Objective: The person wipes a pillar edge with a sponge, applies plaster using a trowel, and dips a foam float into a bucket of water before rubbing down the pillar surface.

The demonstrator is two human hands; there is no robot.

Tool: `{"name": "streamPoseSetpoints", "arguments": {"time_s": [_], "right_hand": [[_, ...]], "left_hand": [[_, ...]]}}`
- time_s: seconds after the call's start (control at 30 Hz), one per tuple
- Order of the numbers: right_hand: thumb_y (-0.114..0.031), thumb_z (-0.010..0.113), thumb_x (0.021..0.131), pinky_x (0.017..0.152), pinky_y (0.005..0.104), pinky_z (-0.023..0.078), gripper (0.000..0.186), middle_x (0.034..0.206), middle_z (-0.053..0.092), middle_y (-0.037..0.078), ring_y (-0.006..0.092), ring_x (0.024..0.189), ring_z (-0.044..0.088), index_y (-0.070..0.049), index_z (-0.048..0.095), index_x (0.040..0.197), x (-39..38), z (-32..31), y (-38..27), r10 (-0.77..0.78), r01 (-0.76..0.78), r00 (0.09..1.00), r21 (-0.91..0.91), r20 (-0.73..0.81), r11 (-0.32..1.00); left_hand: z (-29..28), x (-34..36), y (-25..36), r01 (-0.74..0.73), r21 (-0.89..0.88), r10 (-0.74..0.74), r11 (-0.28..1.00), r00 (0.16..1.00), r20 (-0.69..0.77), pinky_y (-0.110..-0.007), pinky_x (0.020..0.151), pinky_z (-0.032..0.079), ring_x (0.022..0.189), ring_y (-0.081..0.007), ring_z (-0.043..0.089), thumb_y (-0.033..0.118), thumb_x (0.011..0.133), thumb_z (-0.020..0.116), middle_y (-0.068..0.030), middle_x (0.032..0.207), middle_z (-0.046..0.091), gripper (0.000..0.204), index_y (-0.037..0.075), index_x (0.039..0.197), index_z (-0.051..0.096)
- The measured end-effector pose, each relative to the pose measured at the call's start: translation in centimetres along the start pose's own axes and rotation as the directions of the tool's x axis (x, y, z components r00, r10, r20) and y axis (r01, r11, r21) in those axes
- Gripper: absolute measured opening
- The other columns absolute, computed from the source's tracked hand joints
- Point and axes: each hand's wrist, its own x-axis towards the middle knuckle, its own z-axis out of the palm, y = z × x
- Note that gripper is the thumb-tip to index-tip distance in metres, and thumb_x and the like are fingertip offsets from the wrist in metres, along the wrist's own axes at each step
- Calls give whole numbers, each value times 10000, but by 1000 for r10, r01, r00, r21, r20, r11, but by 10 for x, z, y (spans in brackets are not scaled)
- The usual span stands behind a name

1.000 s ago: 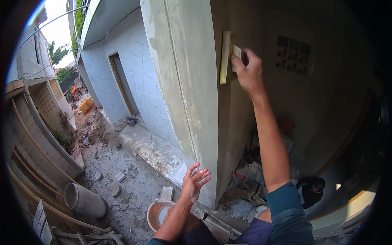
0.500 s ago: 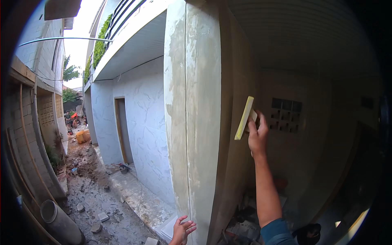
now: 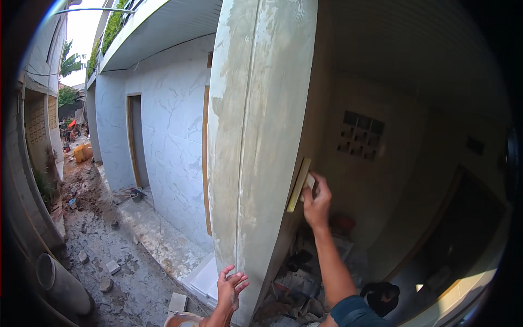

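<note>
A plaster float (image 3: 298,188) with a yellow edge is in my right hand (image 3: 318,204), whose fingers are wrapped round the handle on its back. The float's face is turned to the shaded side of the plastered column (image 3: 267,136); whether it touches cannot be made out. Patchy damp-looking plaster covers the column's front, and a straight groove runs down it. My left hand (image 3: 231,284) is low before the column, fingers spread and slightly curled, with nothing in it.
Left of the column lies a muddy passage (image 3: 98,245) with loose blocks and a grey cylinder (image 3: 57,278). White boards (image 3: 204,280) lean at the column's foot, near a container (image 3: 182,319). Rubble (image 3: 305,289) lies in the dark room, right. A marbled wall (image 3: 174,125) stands behind.
My right hand and the float have come lower and closer to the column's shaded side. My left hand is slightly higher. The view has shifted, bringing the column nearer.
</note>
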Motion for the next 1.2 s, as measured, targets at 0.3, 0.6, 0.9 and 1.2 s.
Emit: {"name": "streamPoseSetpoints", "arguments": {"time_s": [0.3, 0.6, 0.9, 1.2], "right_hand": [[-68, 521, 967, 971, 314, 443, 337, 1171, 630, 99, 166, 1082, 582, 28, 532, 1290, 75, -63, -82, -204, 210, 968, 27, -146, 977], [-261, 634, 887, 919, 438, 499, 432, 1168, 645, 219, 360, 1078, 629, 5, 587, 1223, 393, 17, -343, -728, 515, 547, -851, 414, -97], [-120, 603, 857, 867, 451, 490, 205, 979, 607, 198, 372, 972, 601, 27, 592, 999, 256, 17, -283, -448, 810, 499, -583, 742, -63], [-25, 651, 757, 779, 431, 486, 335, 919, 538, 165, 330, 855, 568, 41, 557, 1072, -57, 8, -162, -89, 729, 291, -160, 953, 666]], "left_hand": [[-3, -6, -60, -484, 338, 509, 807, 860, 16, -318, 729, 509, 827, -194, 565, 37, 902, 587, -98, 1005, 566, 419, 34, 1302, 462], [28, -23, -43, -698, 520, 677, 493, 682, 275, -369, 716, 493, 845, -288, 559, 68, 897, 610, -186, 1013, 552, 363, -12, 1237, 510], [23, -45, 0, -725, 458, 736, 515, 648, 197, -377, 708, 496, 827, -286, 565, 44, 879, 621, -180, 992, 545, 335, -28, 1192, 524], [9, -90, 64, -867, 269, 906, 420, 417, -73, -303, 831, 479, 947, -188, 550, -45, 853, 596, -114, 1087, 495, 504, 36, 1303, 385]]}}
